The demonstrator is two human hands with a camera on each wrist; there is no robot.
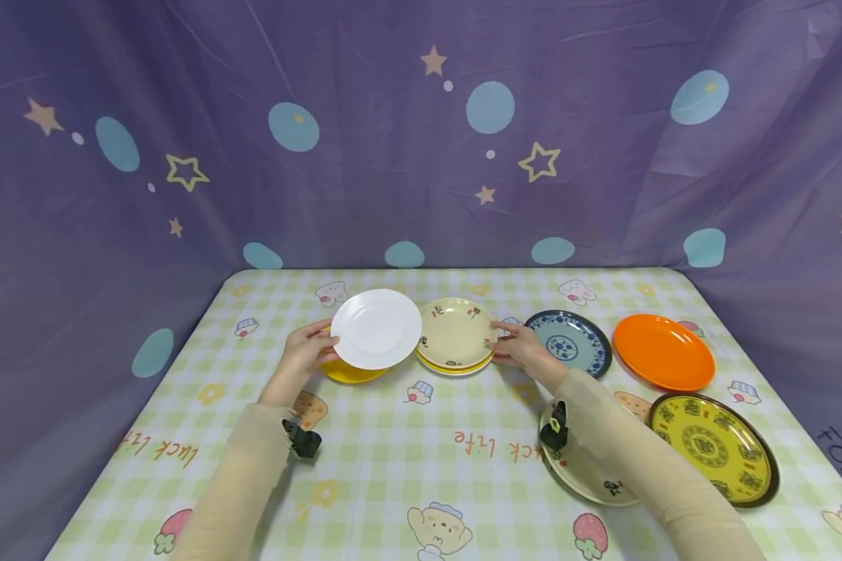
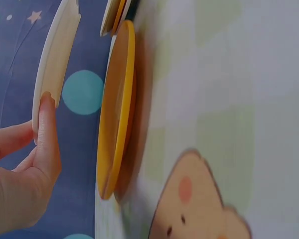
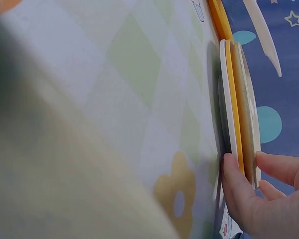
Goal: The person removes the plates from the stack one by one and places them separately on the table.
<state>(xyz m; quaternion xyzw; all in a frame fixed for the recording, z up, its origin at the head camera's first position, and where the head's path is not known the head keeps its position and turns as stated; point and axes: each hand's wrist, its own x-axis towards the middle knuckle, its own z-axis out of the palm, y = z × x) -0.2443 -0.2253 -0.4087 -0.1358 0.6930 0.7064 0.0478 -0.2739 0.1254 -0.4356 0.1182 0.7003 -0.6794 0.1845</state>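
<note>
My left hand (image 1: 300,358) pinches the edge of a white plate (image 1: 377,329), thumb on one face and fingers behind. Raised off the table, it overlaps a yellow plate (image 1: 351,375), which lies on the cloth below; the left wrist view shows the gap between them. To the right is a stack with a patterned cream plate (image 1: 456,333) on top, then a yellow plate (image 3: 234,99) and a white plate (image 3: 226,94) underneath. My right hand (image 1: 528,354) grips this stack by its right edge, fingertips at the bottom plate and thumb on the cream one.
Right of the stack lie a blue floral plate (image 1: 561,347), an orange plate (image 1: 663,352) and an olive-yellow patterned plate (image 1: 705,444). Another cream plate (image 1: 582,479) is partly hidden beneath my right sleeve. A checked cloth (image 1: 365,467) covers the table; a purple curtain (image 1: 393,210) hangs behind.
</note>
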